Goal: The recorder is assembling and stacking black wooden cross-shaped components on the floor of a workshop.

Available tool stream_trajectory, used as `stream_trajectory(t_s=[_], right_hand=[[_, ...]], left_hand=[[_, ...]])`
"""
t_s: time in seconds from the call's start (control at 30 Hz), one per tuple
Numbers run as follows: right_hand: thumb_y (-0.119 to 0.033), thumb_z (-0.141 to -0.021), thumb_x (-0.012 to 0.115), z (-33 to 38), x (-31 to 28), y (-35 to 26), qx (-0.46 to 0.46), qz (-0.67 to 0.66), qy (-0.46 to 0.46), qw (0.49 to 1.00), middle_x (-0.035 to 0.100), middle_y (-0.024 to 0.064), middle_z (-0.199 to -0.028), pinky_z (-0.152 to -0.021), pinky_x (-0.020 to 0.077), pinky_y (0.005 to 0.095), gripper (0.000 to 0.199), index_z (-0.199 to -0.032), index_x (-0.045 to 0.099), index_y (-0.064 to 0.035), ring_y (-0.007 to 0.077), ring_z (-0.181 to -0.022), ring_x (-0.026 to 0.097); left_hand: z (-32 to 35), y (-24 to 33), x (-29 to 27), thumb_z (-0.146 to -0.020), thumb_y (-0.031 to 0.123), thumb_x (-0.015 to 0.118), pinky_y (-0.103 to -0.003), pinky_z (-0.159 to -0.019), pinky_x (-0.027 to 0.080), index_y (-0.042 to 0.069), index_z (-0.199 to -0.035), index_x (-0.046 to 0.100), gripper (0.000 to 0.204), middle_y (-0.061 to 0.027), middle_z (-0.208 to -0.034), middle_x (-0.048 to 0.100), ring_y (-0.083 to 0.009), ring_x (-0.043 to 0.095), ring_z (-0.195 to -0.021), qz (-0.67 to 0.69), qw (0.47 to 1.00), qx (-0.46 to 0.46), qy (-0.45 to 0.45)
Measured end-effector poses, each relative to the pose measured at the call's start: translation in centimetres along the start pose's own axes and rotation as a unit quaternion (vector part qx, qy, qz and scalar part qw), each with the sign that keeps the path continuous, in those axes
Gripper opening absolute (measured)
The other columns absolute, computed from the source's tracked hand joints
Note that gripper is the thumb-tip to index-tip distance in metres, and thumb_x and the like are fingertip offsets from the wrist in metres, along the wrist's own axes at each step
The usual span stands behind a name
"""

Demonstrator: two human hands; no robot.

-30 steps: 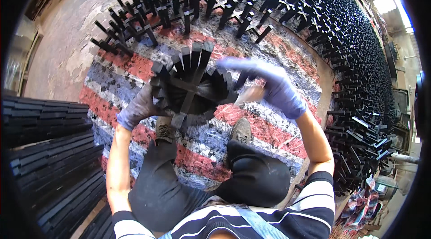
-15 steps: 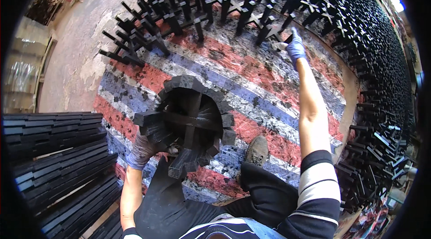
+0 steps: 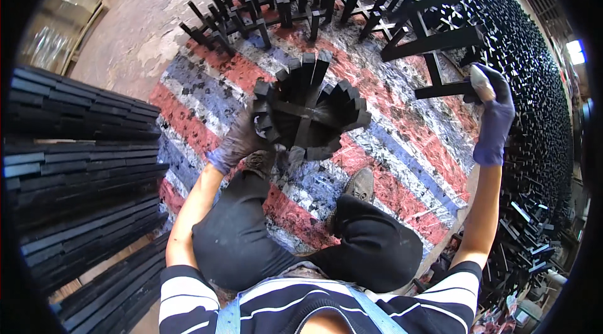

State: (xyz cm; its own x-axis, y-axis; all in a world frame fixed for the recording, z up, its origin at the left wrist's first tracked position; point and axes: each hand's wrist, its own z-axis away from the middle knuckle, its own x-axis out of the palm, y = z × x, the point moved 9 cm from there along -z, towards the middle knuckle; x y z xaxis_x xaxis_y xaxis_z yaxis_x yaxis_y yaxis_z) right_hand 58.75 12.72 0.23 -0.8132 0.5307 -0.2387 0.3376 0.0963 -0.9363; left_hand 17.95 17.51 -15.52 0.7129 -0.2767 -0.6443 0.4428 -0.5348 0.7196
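Observation:
A nested bundle of black wooden cross-frame stands [image 3: 355,114] forms a rough ring of legs around a central cross. My left hand [image 3: 237,140], in a dirty purplish glove, grips the bundle's left side; some fingertips are hidden by it. In my right hand [image 3: 493,98], also gloved, is a single black wooden stand [image 3: 433,45] with long legs and crossed bars. It is raised to the right of the bundle, and the fingers close around the end of one leg.
Rows of similar black stands [image 3: 286,14] cover the floor ahead and along the right. Stacked black wooden strips [image 3: 81,139] stand at my left. Under the bundle lies a stained red, white and blue striped sheet [image 3: 402,171]. My shoe [image 3: 360,186] rests on it.
My right hand, earlier reaching empty-handed toward the rows, has come back nearer and right, now holding a stand. The bundle and my left hand have shifted away from me and rightward; the bundle has turned.

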Motion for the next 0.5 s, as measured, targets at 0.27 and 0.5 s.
stream_trajectory(t_s=[0.27, 0.5], right_hand=[[-0.006, -0.075, 0.067, 9.3, 9.7, -12.7, -0.155, -0.005, -0.149, 0.977, 0.062, 0.01, -0.098, -0.075, 0.0509, 0.0274, 0.029, -0.101, 0.057, 0.0022, 0.0155, -0.087, 0.06], [-0.019, -0.074, 0.066, 11.9, 17.0, -12.0, -0.279, 0.223, -0.28, 0.891, 0.061, 0.0089, -0.077, -0.06, 0.0487, 0.029, 0.027, -0.097, 0.059, -0.0069, 0.0215, -0.067, 0.062]], left_hand=[[0.0, 0.0, 0.2, -0.043, 0.019, 0.087, -0.034, -0.096, 0.037, 0.007, -0.131, 0.026, 0.108, -0.0115, -0.119, 0.044, -0.0238, 0.044, -0.109, 0.113, 0.99, -0.079, 0.005], [0.4, 0.2, 0.3, -0.046, 0.012, 0.084, -0.033, -0.093, 0.036, 0.009, -0.13, 0.032, 0.099, -0.0096, -0.119, 0.044, -0.0235, 0.043, -0.109, 0.088, 0.995, -0.048, -0.006]])
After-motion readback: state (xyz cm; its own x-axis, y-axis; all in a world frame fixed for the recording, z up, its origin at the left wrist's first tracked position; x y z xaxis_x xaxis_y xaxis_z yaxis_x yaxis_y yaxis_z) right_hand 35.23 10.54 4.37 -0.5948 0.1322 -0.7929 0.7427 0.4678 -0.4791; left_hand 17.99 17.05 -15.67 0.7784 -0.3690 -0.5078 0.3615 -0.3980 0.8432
